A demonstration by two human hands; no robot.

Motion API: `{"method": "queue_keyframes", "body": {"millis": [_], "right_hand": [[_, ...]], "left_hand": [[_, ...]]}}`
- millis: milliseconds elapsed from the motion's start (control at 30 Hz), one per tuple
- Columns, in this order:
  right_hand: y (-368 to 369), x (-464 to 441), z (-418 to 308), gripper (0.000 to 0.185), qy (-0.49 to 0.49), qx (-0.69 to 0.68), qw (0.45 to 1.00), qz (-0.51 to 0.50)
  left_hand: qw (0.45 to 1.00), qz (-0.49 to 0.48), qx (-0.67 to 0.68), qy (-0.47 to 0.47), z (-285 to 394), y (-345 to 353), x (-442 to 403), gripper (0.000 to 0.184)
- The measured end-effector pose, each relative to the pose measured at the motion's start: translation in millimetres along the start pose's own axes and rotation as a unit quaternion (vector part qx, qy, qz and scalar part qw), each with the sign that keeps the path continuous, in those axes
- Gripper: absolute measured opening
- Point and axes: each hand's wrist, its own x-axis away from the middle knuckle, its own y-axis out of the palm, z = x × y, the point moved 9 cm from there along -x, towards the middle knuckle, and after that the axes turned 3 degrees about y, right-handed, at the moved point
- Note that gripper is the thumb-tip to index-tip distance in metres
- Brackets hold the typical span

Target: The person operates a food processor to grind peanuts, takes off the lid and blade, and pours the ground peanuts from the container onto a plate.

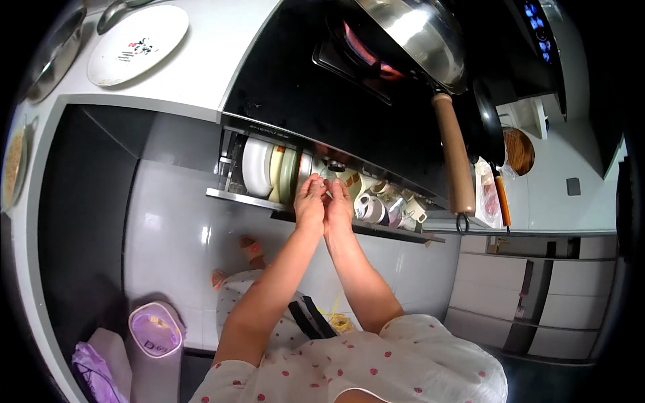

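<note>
My left hand (310, 201) and my right hand (338, 203) are side by side, touching, over the front edge of an open dish drawer (248, 199). The fingers of both are curled and drawn together; anything between them is too small to make out. Just beyond the fingertips is a dark round knob (335, 166) on the stove front. White plates (256, 166) and a green dish (288, 176) stand upright on the drawer's left. Cups (368, 207) and a white mug (416, 211) lie to the right of my hands.
A steel wok (420, 33) with a wooden handle (453, 154) sits tilted near a glowing burner (366, 54) on the black stove (282, 80). A white plate (138, 47) lies on the left counter (208, 40). A lined bin (156, 329) stands on the floor, lower left.
</note>
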Motion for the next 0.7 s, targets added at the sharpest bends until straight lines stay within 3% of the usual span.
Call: {"method": "queue_keyframes", "body": {"millis": [100, 233, 333, 567, 700], "right_hand": [[-4.2, -22.3, -7.9, 0.052, -0.06, 0.049, 0.997, 0.007], [0.4, -32.2, -16.8, 0.054, -0.085, 0.1, 0.991, -0.006], [4.2, -32.9, -20.1, 0.051, -0.095, 0.102, 0.99, 0.004], [6.4, -35.2, -21.0, 0.024, -0.114, 0.052, 0.992, 0.019], [2.7, -38.3, -19.4, 0.022, -0.105, 0.075, 0.991, 0.038]], "left_hand": [[1.0, -0.011, 0.01, -0.022, -5.5, 7.5, -15.8, 0.038], [0.999, -0.029, 0.034, -0.027, -12.9, 14.4, -33.3, 0.037], [0.998, -0.05, 0.016, -0.02, -19.8, 15.8, -43.5, 0.035], [0.992, -0.041, -0.114, 0.018, -5.7, 21.3, -45.0, 0.04], [0.982, -0.034, -0.18, 0.043, -5.0, 17.2, -53.7, 0.039]]}}
